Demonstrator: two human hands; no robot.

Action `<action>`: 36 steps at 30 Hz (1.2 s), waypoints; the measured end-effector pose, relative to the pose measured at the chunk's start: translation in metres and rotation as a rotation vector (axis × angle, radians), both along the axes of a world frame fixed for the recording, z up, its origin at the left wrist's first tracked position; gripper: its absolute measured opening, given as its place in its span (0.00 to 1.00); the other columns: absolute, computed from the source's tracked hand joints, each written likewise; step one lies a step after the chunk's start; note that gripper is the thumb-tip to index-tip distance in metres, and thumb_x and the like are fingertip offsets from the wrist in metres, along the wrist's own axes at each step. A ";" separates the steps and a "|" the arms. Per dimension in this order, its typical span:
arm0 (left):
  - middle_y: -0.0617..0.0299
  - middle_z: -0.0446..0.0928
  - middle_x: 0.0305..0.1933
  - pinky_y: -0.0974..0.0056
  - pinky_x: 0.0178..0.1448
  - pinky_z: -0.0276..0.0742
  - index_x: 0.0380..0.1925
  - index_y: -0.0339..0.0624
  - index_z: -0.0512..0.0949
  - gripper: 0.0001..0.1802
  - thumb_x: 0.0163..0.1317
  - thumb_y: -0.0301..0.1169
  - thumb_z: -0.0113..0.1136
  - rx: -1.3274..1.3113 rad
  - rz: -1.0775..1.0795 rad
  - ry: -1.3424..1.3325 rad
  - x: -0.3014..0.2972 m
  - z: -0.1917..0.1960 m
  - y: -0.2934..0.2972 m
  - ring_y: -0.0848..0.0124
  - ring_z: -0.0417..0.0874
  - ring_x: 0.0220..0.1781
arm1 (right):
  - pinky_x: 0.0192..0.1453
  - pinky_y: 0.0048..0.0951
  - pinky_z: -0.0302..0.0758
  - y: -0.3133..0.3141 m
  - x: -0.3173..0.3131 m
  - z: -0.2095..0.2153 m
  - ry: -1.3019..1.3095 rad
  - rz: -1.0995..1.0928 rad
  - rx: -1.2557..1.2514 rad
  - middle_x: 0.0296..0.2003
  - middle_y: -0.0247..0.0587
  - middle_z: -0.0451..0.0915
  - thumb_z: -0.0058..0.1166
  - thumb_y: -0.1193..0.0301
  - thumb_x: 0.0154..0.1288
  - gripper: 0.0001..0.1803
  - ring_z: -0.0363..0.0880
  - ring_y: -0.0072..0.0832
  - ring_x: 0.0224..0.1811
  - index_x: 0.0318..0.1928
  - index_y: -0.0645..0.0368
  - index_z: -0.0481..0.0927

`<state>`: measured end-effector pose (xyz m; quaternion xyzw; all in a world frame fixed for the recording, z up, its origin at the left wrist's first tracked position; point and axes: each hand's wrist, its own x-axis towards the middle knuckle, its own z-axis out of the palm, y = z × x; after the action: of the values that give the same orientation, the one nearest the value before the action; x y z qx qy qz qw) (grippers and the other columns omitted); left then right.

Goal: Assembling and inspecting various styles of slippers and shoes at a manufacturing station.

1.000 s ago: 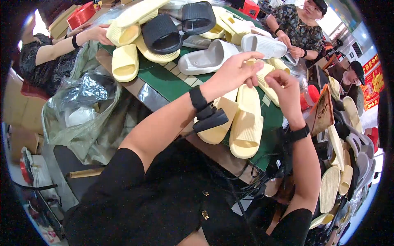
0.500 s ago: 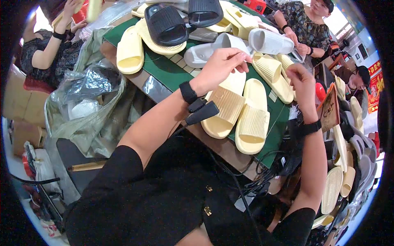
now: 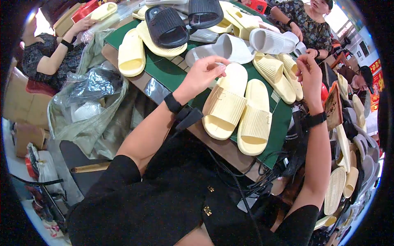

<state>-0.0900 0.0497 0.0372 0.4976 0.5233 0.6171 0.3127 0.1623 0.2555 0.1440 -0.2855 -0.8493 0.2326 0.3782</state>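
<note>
Just above centre of the frame, the left hand [image 3: 201, 76] is raised beside the upper end of a yellow slipper [image 3: 225, 104], its thumb and fingers brought close together; whether they pinch something thin, or touch the slipper, I cannot tell. Right of centre, the right hand [image 3: 310, 76] is lifted with fingers curled, near another yellow slipper [image 3: 271, 74], and I cannot tell if it grips anything. A 2nd yellow slipper [image 3: 255, 117] rests just beside the 1st at the near edge of the green tabletop [image 3: 280, 131], below a gray slipper [image 3: 238, 49] at upper centre. The step in hand seems to be fine finger work above these 2 slippers, neither of them lifted; working directly on their straps would call for lowering both hands.
</note>
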 end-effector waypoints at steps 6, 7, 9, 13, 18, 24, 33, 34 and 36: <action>0.65 0.82 0.39 0.72 0.45 0.74 0.50 0.37 0.79 0.13 0.70 0.31 0.55 -0.008 0.022 0.108 -0.004 -0.011 -0.014 0.79 0.79 0.40 | 0.24 0.17 0.67 0.008 -0.003 -0.002 0.067 -0.021 -0.004 0.23 0.29 0.74 0.52 0.75 0.70 0.02 0.71 0.13 0.22 0.40 0.59 0.78; 0.65 0.82 0.39 0.71 0.47 0.75 0.49 0.36 0.79 0.13 0.70 0.30 0.56 -0.007 0.023 0.149 -0.005 -0.012 -0.016 0.79 0.80 0.40 | 0.24 0.17 0.67 0.011 -0.001 -0.001 0.067 -0.021 -0.002 0.23 0.29 0.74 0.52 0.75 0.70 0.02 0.71 0.13 0.22 0.40 0.59 0.78; 0.64 0.82 0.39 0.71 0.48 0.75 0.49 0.35 0.79 0.12 0.70 0.30 0.56 -0.031 0.040 0.161 -0.004 -0.014 -0.020 0.78 0.80 0.41 | 0.24 0.16 0.67 0.016 0.000 -0.001 0.102 0.020 -0.004 0.24 0.28 0.75 0.52 0.76 0.70 0.03 0.70 0.13 0.22 0.41 0.59 0.78; 0.63 0.82 0.39 0.70 0.48 0.76 0.48 0.34 0.79 0.12 0.70 0.30 0.56 -0.074 0.065 0.200 -0.002 -0.014 -0.031 0.77 0.81 0.42 | 0.24 0.16 0.67 0.016 -0.004 -0.005 0.104 0.047 -0.004 0.25 0.28 0.74 0.53 0.75 0.70 0.03 0.69 0.12 0.22 0.41 0.59 0.78; 0.62 0.82 0.40 0.70 0.47 0.76 0.48 0.34 0.79 0.13 0.70 0.31 0.56 -0.091 0.062 0.160 -0.001 -0.012 -0.042 0.77 0.81 0.42 | 0.25 0.16 0.66 0.009 -0.007 -0.012 0.053 0.085 -0.099 0.25 0.26 0.73 0.52 0.74 0.71 0.03 0.69 0.11 0.24 0.40 0.60 0.77; 0.63 0.82 0.41 0.69 0.47 0.76 0.48 0.34 0.79 0.13 0.70 0.30 0.56 -0.082 0.061 0.152 -0.003 -0.018 -0.045 0.78 0.80 0.42 | 0.25 0.15 0.65 0.005 -0.005 -0.015 0.002 0.161 -0.147 0.26 0.26 0.73 0.52 0.75 0.70 0.02 0.69 0.11 0.25 0.39 0.59 0.77; 0.64 0.82 0.40 0.71 0.47 0.76 0.48 0.33 0.80 0.13 0.70 0.30 0.56 -0.110 0.044 0.168 -0.008 -0.029 -0.046 0.79 0.79 0.41 | 0.26 0.16 0.64 0.010 -0.001 -0.002 -0.025 0.175 -0.177 0.27 0.24 0.74 0.53 0.75 0.70 0.02 0.69 0.11 0.25 0.40 0.58 0.78; 0.64 0.82 0.39 0.71 0.47 0.76 0.47 0.33 0.80 0.13 0.70 0.30 0.57 -0.105 0.048 0.166 -0.008 -0.030 -0.046 0.79 0.79 0.40 | 0.26 0.16 0.64 0.012 -0.001 -0.001 -0.027 0.175 -0.178 0.27 0.24 0.74 0.53 0.75 0.70 0.02 0.69 0.11 0.25 0.40 0.58 0.78; 0.65 0.82 0.38 0.71 0.45 0.76 0.47 0.33 0.80 0.13 0.70 0.31 0.57 -0.098 0.055 0.162 -0.007 -0.031 -0.046 0.80 0.78 0.39 | 0.25 0.16 0.63 0.014 0.001 0.002 -0.034 0.179 -0.158 0.27 0.24 0.73 0.53 0.74 0.70 0.02 0.69 0.11 0.25 0.39 0.58 0.78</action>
<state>-0.0968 0.0036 0.0058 0.5155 0.5899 0.5567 0.2763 0.1632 0.2693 0.1459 -0.2413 -0.8568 0.3269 0.3176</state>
